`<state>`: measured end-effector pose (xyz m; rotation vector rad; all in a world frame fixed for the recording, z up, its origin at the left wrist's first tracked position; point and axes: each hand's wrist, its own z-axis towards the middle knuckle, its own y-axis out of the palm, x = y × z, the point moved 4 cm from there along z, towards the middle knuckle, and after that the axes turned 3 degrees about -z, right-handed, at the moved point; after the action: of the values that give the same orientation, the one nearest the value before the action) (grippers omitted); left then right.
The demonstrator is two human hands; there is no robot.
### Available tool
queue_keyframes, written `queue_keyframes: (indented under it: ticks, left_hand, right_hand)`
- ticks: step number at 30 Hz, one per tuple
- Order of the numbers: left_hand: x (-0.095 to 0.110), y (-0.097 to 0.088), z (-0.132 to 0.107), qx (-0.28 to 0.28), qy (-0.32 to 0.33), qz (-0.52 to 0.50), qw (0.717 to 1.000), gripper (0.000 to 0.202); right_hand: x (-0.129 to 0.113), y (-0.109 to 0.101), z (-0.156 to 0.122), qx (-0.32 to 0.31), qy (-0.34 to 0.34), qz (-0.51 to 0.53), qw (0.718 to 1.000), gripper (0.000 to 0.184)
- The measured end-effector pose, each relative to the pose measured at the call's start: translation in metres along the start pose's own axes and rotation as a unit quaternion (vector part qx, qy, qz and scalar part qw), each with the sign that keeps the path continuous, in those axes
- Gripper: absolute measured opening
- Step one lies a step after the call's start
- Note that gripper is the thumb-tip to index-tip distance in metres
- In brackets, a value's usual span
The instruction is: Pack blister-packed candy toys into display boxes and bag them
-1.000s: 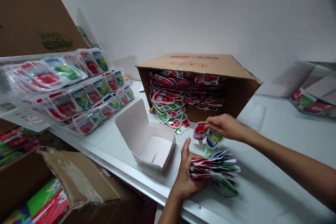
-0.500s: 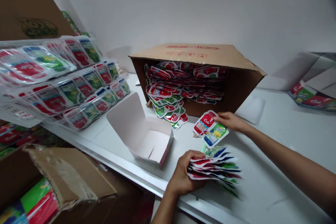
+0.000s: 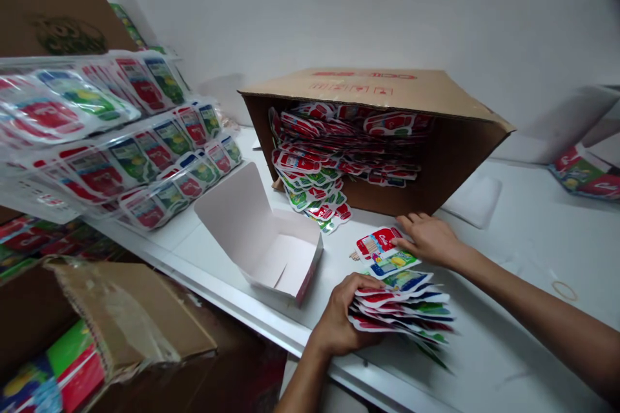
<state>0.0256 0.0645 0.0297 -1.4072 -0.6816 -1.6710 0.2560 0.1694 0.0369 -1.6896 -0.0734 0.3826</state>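
Observation:
My left hand (image 3: 341, 322) is closed around one edge of a fanned stack of packets (image 3: 402, 316), printed red, green and blue and held above the table's front edge. Just beyond it, a double packet (image 3: 380, 244) has a red half marked Cola and a green-blue half; thin tan sticks stick out at its left side. My right hand (image 3: 429, 239) hovers at that packet's right edge, fingers stretched out and apart, its thumb at the red half. Whether the thumb still presses on it I cannot tell. An open white carton (image 3: 295, 258) stands to the left.
A cardboard box (image 3: 465, 122) lies on its side at the back, with packets (image 3: 320, 200) spilling from its mouth. Bagged packets (image 3: 121, 155) are piled at the left. Another cardboard box (image 3: 145, 316) stands below the table. A rubber band (image 3: 564, 290) lies at the right.
My right hand has loosened its pinch on the double packet and spread its fingers; the packet is lower and flatter. My left hand still grips the stack. The view has shifted slightly.

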Motion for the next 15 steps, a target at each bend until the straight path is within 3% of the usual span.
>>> queue_keyframes:
  ticks: [4,6,9,11,15]
  left_hand:
    - [-0.001,0.000,0.000,0.001,0.001,-0.011,1.000,0.055]
    - [-0.002,0.001,0.000,0.004,-0.001,-0.011,1.000,0.054]
    - [-0.002,0.001,0.000,0.001,-0.002,-0.001,1.000,0.053]
    - [-0.003,0.001,0.000,-0.003,-0.001,0.005,1.000,0.053]
    - [-0.004,0.000,0.000,-0.002,0.008,0.005,1.000,0.053]
  right_hand:
    - [-0.023,-0.003,0.006,-0.048,-0.155,-0.027,0.986,0.078]
    - [-0.032,0.002,0.012,-0.091,-0.184,-0.007,0.979,0.093]
    - [-0.040,0.009,0.017,-0.113,-0.186,-0.005,0.976,0.098]
    - [-0.045,0.010,0.018,-0.114,-0.181,-0.003,0.977,0.087]
    - [-0.053,0.009,0.015,-0.154,-0.185,0.029,0.970,0.040]
